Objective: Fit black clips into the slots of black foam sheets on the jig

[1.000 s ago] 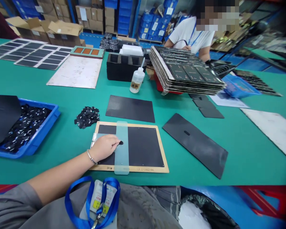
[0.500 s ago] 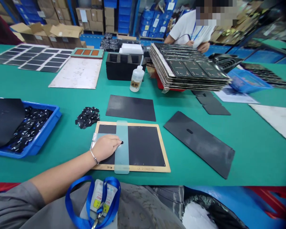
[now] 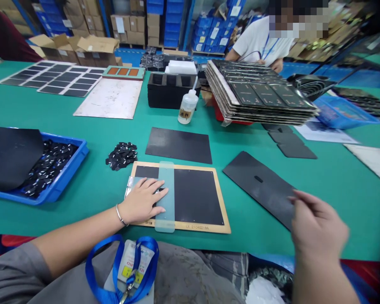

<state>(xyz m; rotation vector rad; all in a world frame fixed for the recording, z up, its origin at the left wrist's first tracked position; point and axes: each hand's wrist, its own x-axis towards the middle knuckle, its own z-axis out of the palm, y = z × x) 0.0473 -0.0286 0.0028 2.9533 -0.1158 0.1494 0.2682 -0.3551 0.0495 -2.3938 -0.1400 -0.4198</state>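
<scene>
My left hand (image 3: 145,200) lies flat with spread fingers on a wood-rimmed fixture board (image 3: 226,228) with a dark panel. Beneath its fingers, a translucent bluish strip (image 3: 166,169) crosses the board. The small black piece near those fingers is partly covered. My right hand (image 3: 318,228), slightly blurred, is closed in a pinch over the right end of a long black sheet (image 3: 253,185) with a slot. What it pinches, if anything, is hidden. A pile of small black pieces (image 3: 122,156) lies beyond the board's left corner, and another black sheet (image 3: 179,145) behind it.
At left is a blue tray (image 3: 66,169) of black pieces, partly covered by a black sheet. A squeeze bottle (image 3: 188,107), a black foam block (image 3: 158,99) and a tall stack of panels (image 3: 262,90) stand farther back. A co-worker (image 3: 256,38) is across the table.
My left hand has gone from pinching a small black piece to lying flat with fingers spread. My right hand has come into view at the right. The view has shifted slightly.
</scene>
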